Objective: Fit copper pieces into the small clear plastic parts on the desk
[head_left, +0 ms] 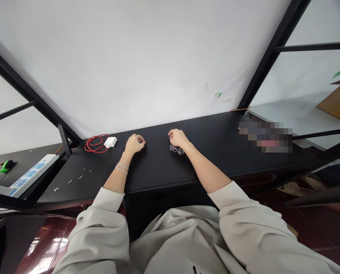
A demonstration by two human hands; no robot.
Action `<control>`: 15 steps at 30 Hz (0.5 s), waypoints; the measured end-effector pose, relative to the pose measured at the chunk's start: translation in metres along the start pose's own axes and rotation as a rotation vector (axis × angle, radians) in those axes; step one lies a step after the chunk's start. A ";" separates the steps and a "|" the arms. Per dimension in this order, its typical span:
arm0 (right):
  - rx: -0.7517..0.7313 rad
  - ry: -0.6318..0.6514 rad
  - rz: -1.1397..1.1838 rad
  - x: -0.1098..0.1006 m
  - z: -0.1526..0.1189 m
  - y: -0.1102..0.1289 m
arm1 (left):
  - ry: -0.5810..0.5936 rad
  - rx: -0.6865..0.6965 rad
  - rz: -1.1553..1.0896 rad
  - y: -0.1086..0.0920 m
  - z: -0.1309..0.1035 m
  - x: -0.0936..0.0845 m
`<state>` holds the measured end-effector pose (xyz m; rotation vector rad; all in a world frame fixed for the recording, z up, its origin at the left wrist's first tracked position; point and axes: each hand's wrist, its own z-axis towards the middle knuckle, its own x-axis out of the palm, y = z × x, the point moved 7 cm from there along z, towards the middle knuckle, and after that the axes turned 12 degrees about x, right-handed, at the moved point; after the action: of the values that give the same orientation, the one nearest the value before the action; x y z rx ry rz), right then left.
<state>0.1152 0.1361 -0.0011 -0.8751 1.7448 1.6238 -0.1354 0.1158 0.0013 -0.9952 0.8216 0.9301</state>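
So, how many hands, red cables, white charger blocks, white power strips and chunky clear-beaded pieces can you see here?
Left hand and right hand: 2
Red cable: 1
White charger block: 1
White power strip: 1
Chunky clear-beaded piece, by the right hand: 1
Total: 6

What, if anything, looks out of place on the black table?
Small loose pieces lie scattered on the left part of the black table, in front of the red cable. They look like stray bits, too small to identify.
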 end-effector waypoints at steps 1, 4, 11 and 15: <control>-0.002 -0.001 0.000 0.000 0.000 0.000 | 0.005 0.003 0.000 0.000 0.000 0.000; -0.007 -0.006 0.003 0.000 -0.001 0.001 | 0.006 -0.011 -0.001 0.000 0.000 0.000; 0.005 0.004 0.019 -0.001 -0.003 0.001 | 0.017 -0.014 0.006 -0.001 0.001 0.001; -0.008 -0.020 0.052 -0.002 -0.002 0.002 | 0.027 -0.005 0.003 -0.002 0.000 0.003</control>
<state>0.1152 0.1347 0.0017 -0.8208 1.7618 1.6684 -0.1330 0.1164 -0.0004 -1.0130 0.8437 0.9231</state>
